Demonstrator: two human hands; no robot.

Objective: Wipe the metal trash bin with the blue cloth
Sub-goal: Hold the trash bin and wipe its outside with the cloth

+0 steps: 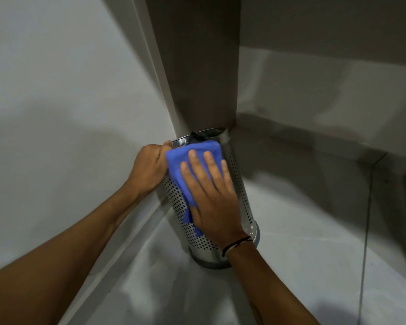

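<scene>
A perforated metal trash bin point(240, 184) stands on the floor in a corner, with something dark inside near its rim. The blue cloth point(178, 165) lies spread over the bin's front side, from the rim downward. My right hand point(211, 195) presses flat on the cloth with fingers apart, a dark band on its wrist. My left hand point(149, 167) grips the bin's rim at the upper left, right beside the cloth's edge.
A white wall point(68, 102) with a baseboard runs along the left. A brown panel point(197, 66) rises behind the bin. A low brown ledge point(314, 141) extends to the right. The pale floor point(291, 231) lies around the bin.
</scene>
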